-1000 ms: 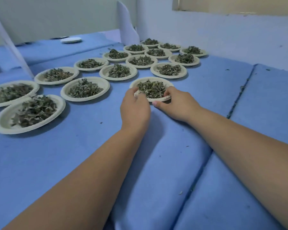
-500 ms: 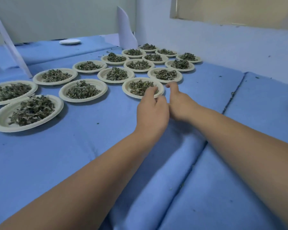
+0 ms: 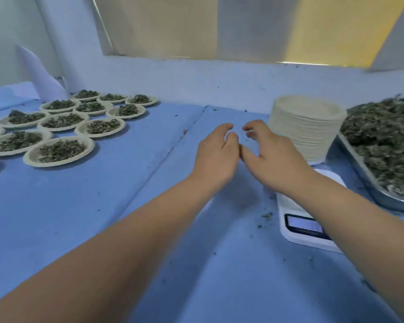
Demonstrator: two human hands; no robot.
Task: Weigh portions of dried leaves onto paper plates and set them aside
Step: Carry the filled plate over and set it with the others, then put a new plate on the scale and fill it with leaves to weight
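Several paper plates of dried leaves [image 3: 61, 150] lie in rows on the blue cloth at the left. My left hand [image 3: 216, 155] and my right hand [image 3: 269, 155] hover side by side over the cloth, fingers loosely curled, both holding nothing. A tall stack of unused paper plates [image 3: 307, 130] stands just right of my right hand. A white scale [image 3: 306, 220] with a lit display lies under my right forearm. A metal tray [image 3: 369, 183] heaped with dried leaves [image 3: 387, 136] sits at the far right.
The blue cloth [image 3: 103, 217] covers the table, with leaf crumbs scattered near the scale. A white wall runs along the back, with a curled white paper [image 3: 42, 75] at the back left.
Both hands let go of the filled plate at the left and moved right toward the plate stack. The view turned right, so the scale, stack and tray came into sight.
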